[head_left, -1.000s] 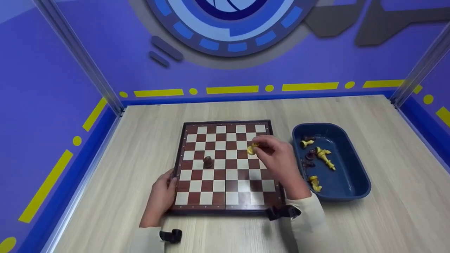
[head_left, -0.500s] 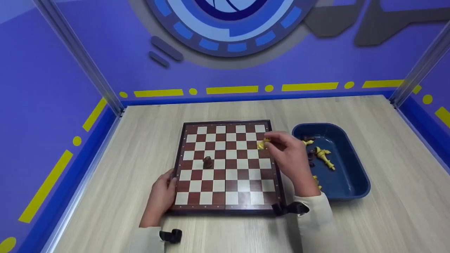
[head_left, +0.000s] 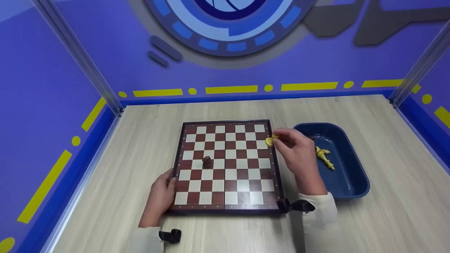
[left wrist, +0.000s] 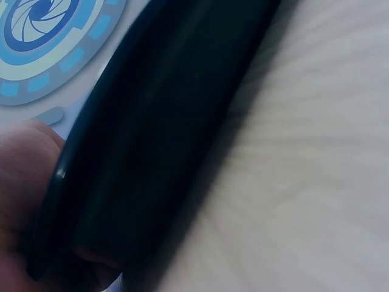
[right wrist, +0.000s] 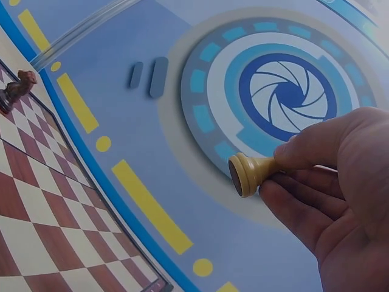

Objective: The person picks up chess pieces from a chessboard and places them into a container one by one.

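A brown-and-white chessboard (head_left: 232, 163) lies on the table. My left hand (head_left: 161, 196) grips its left edge; in the left wrist view the fingers (left wrist: 27, 176) sit against the dark board side, partly hidden. My right hand (head_left: 299, 156) pinches a yellow chess piece (head_left: 269, 141) above the board's right edge. In the right wrist view that chess piece (right wrist: 248, 173) is held sideways between thumb and fingers, its round base pointing left and its top hidden. A dark brown knight (head_left: 207, 161) stands on the left half of the board.
Right of the board stands a dark blue tray (head_left: 351, 168), partly behind the right hand. Yellow chess pieces (head_left: 325, 158) lie in it. Purple-blue panels (head_left: 225, 75) wall the table at the back and both sides.
My right hand has moved right with the yellow chess piece, from over the board's squares to its right edge, covering more of the tray. The left hand and the knight have stayed put.
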`<state>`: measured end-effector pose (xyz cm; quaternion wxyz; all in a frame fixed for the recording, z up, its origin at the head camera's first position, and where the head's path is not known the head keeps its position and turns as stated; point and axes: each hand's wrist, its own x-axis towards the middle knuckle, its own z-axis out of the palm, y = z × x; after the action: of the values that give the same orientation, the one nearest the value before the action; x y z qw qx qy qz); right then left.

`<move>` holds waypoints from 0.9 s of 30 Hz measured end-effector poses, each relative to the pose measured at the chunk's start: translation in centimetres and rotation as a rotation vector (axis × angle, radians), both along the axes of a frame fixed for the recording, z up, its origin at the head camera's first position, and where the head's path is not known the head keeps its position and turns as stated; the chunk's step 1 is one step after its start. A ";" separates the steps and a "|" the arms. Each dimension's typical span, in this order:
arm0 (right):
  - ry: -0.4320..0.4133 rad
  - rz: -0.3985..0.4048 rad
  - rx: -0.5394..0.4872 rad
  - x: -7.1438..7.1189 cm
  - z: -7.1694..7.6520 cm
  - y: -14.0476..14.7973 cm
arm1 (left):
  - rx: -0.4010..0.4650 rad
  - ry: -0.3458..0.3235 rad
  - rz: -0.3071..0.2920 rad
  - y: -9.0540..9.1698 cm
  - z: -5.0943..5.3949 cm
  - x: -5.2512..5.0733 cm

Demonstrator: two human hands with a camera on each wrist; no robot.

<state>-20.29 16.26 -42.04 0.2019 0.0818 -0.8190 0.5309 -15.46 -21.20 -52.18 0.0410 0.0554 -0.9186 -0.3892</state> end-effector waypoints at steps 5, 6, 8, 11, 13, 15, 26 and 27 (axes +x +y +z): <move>-0.029 -0.021 0.005 0.0 0.1 0.6 | -0.002 0.004 -0.008 0.0 0.0 0.1; -0.028 -0.025 0.003 0.0 0.1 0.7 | -0.001 0.004 -0.009 0.0 -0.1 0.1; -0.024 -0.036 0.003 -0.1 0.1 0.9 | 0.003 0.006 -0.008 -0.1 -0.2 0.0; -0.028 -0.055 0.007 -0.2 0.1 1.4 | 0.003 0.010 -0.005 -0.1 -0.2 -0.1; -0.039 -0.071 0.006 -0.2 0.2 1.6 | -0.004 0.018 -0.008 -0.2 -0.2 -0.1; -0.049 -0.083 -0.004 -0.2 0.1 1.9 | -0.008 0.018 -0.007 -0.2 -0.2 0.0; -0.047 -0.111 -0.071 -0.4 0.1 3.5 | -0.016 -0.003 0.005 0.0 0.1 0.0; -0.047 -0.114 -0.068 -0.4 0.0 3.6 | -0.016 -0.002 0.005 0.0 0.1 0.0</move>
<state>-20.65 19.90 -41.99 0.2152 0.0154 -0.8082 0.5480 -15.42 -21.22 -52.07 0.0416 0.0575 -0.9216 -0.3816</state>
